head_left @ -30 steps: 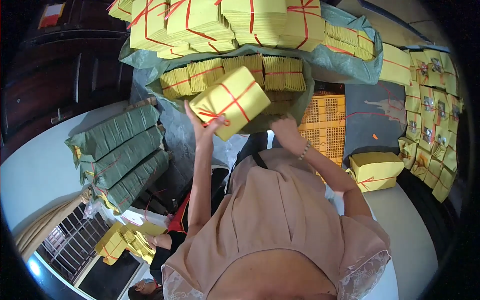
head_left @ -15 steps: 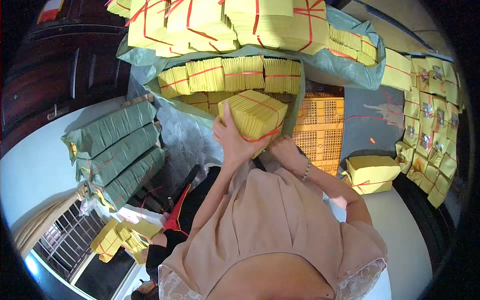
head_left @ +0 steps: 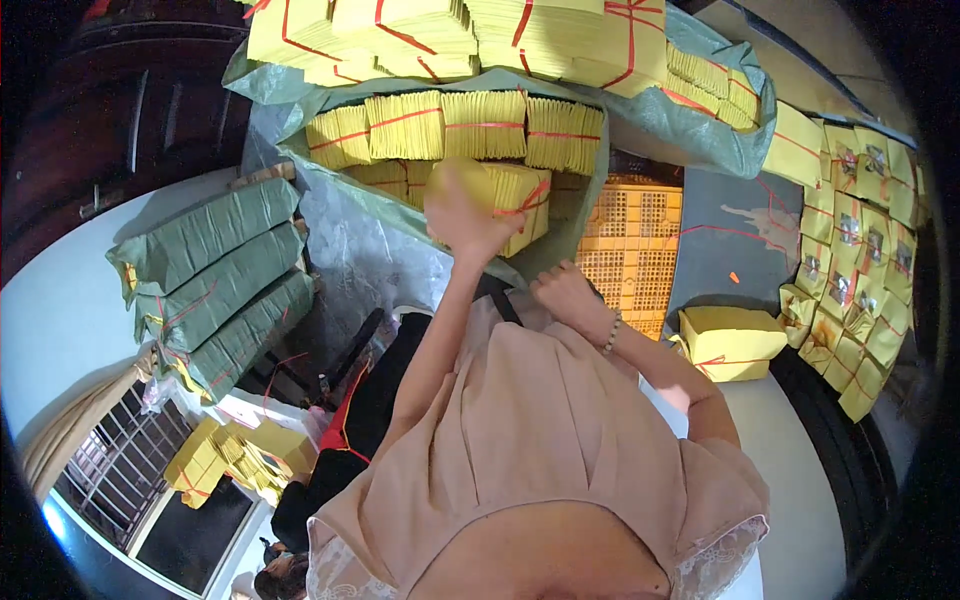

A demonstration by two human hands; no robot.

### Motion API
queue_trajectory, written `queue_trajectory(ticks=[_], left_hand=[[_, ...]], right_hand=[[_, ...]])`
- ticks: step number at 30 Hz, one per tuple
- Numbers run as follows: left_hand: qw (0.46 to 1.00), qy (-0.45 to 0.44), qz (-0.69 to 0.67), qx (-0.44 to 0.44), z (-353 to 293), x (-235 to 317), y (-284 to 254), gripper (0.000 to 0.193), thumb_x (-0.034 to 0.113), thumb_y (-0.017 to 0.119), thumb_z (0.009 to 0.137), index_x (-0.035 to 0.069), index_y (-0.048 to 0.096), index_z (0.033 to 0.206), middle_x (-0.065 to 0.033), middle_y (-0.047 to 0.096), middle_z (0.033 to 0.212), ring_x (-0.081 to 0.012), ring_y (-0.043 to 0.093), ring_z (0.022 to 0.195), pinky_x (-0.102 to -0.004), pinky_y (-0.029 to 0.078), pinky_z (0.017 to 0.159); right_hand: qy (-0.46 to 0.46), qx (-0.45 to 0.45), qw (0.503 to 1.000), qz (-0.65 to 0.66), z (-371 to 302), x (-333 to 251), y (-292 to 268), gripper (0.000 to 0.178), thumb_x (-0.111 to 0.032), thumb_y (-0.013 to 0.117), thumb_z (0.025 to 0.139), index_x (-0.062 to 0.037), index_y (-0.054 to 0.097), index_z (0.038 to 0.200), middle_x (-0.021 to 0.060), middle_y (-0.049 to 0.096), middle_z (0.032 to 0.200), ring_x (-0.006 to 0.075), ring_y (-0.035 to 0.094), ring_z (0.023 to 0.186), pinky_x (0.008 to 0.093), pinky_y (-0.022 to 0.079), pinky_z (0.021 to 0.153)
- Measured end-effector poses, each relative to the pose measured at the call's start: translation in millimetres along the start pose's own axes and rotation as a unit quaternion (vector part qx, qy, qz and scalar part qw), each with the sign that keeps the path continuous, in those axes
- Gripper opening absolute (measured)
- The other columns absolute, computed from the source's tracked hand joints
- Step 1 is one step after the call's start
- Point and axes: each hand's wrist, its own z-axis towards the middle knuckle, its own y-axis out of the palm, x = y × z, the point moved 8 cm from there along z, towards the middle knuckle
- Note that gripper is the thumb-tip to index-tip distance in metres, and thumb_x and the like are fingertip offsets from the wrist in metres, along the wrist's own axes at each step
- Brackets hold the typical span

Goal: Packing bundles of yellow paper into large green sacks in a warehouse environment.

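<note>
My left hand [head_left: 466,228] reaches forward into the mouth of a green plastic sack [head_left: 592,215]. Its fingers are wrapped over a bundle of yellow paper packets [head_left: 522,192] tied with red ribbon. The bundle sits inside the sack's near part, in front of a row of similar yellow bundles [head_left: 484,125]. Part of it is covered by my hand. Back near my body, my right hand [head_left: 572,300] has its fingers curled, apart from the bundle, with nothing seen in them. A beaded bracelet [head_left: 613,330] circles that wrist.
Large tied yellow stacks [head_left: 570,45] rise behind the sack. An orange plastic crate [head_left: 635,260] stands to its right. Long green wrapped packs [head_left: 215,280] are piled at left. A yellow bundle [head_left: 735,343] lies at right. Another person [head_left: 290,530] is at lower left.
My left hand has carried the yellow bundle forward and down into the sack. My right hand has let go of its near end and stays close to my body.
</note>
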Motion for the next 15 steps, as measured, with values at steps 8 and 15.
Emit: queue_trajectory(ticks=[8, 15], left_hand=[[0.999, 0.029, 0.004, 0.043, -37, 14, 25, 0.129, 0.044, 0.083, 0.045, 0.014, 0.007, 0.145, -0.0301, 0.031, 0.121, -0.0440, 0.031, 0.113, -0.0513, 0.024, 0.096], [0.996, 0.033, 0.003, 0.081, -17, 21, 40, 0.130, 0.042, 0.084, 0.044, 0.014, 0.006, 0.144, -0.0291, 0.034, 0.119, -0.0430, 0.034, 0.109, -0.0522, 0.026, 0.093]], right_hand=[[-0.005, 0.010, 1.000, -0.016, -5, 1, 13, 0.008, -0.015, 0.056, 0.071, -0.0102, 0.061, 0.067, 0.0050, 0.061, 0.067, 0.0190, 0.062, 0.069, 0.0321, 0.043, 0.069], [-0.014, 0.021, 0.999, -0.028, -3, 1, 4, 0.008, -0.016, 0.056, 0.070, -0.0110, 0.060, 0.065, 0.0036, 0.060, 0.065, 0.0170, 0.060, 0.063, 0.0306, 0.042, 0.067]])
